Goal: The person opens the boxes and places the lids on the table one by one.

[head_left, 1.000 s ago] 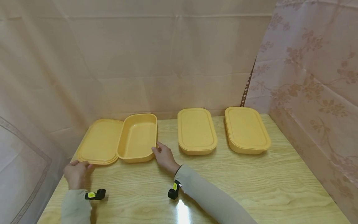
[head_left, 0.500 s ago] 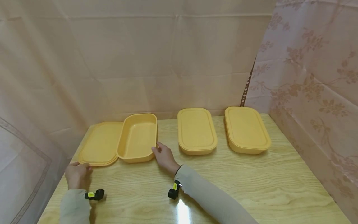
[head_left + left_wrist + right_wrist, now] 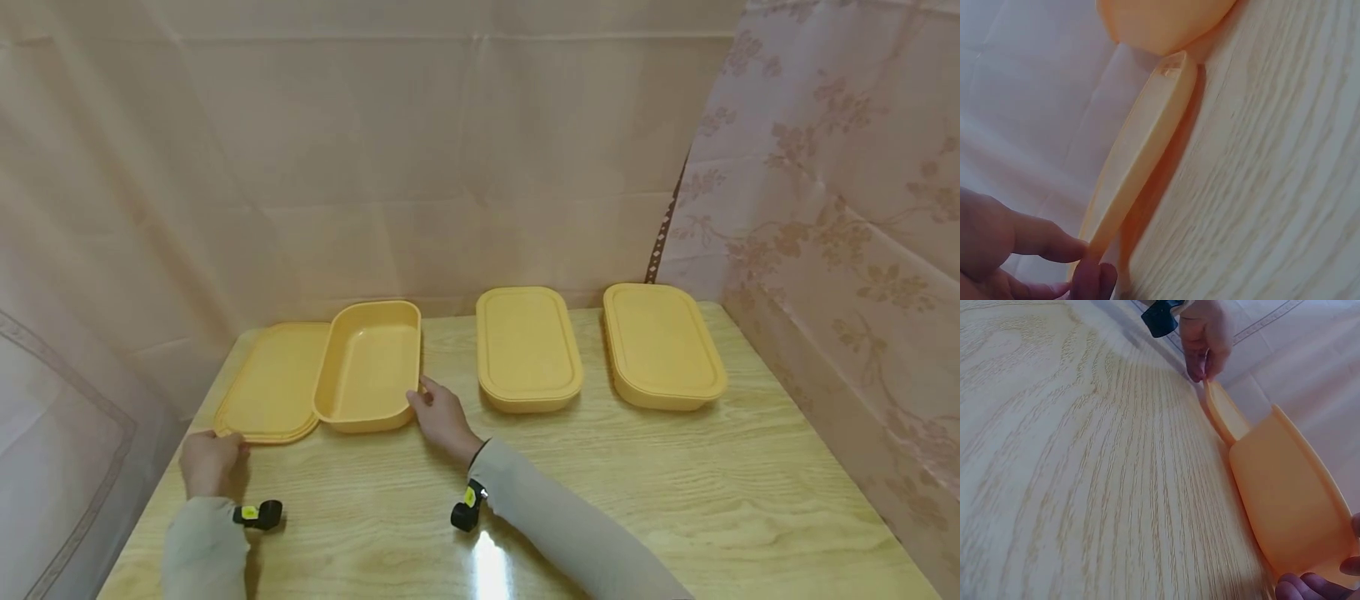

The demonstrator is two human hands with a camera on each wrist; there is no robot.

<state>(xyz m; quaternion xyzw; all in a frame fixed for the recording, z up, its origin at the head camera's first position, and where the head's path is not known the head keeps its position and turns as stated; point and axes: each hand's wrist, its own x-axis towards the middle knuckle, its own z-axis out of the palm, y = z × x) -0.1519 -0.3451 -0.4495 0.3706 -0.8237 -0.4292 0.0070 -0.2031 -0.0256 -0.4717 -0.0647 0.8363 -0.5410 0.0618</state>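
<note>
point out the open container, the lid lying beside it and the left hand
open container (image 3: 372, 371): head view, on its inner floor
lid (image 3: 273, 382): head view, middle of its face
left hand (image 3: 208, 463): head view, back of the hand

In front of you, toward the far left corner of the tabletop (image 3: 637, 492), lay a yellow lid (image 3: 276, 382): flat, thin, rounded at its corners, with a shallow rim. You pinched it at its near left corner, where it tilted slightly up, a shadow beneath. Immediately to its right, near the tabletop's far edge, sat a box (image 3: 367, 367) of the same yellow, upright and uncovered, its smooth inside showing. You gripped its wall by the near right corner. Lid and box lay edge to edge; whether they touched was unclear.
</note>
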